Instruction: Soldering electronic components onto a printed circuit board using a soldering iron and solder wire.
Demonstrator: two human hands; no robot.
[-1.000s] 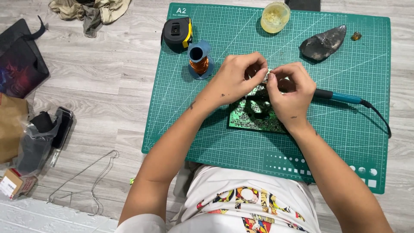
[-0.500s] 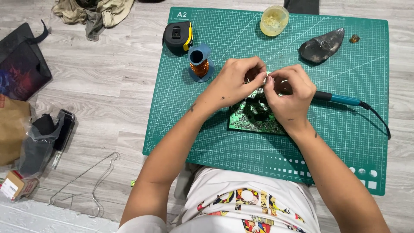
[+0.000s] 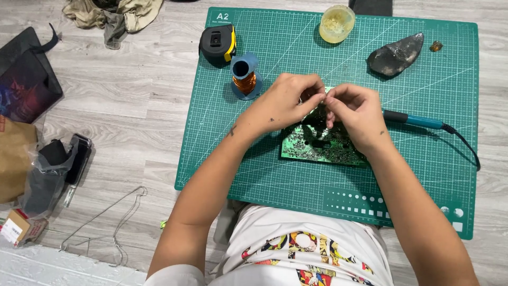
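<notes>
My left hand [image 3: 286, 106] and my right hand [image 3: 354, 114] meet fingertip to fingertip above a green circuit board [image 3: 317, 148] lying on the green cutting mat [image 3: 264, 169]. Both pinch something small and thin between them; I cannot make out what it is. A blue-handled soldering iron [image 3: 415, 120] lies on the mat just right of my right hand, its cable running off to the right. A blue spool of copper wire [image 3: 244, 77] stands left of my left hand.
At the mat's top are a black and yellow tape measure [image 3: 218, 45], a yellowish jar [image 3: 337, 24] and a dark grey lump [image 3: 396, 54]. On the wooden floor to the left lie cloth [image 3: 114, 13], a dark bag [image 3: 26, 79], plastic-wrapped items [image 3: 50, 169] and a wire hanger [image 3: 106, 222].
Both hands stay pinched together over the board, with only slight shifts of the fingers. The view has drifted a little.
</notes>
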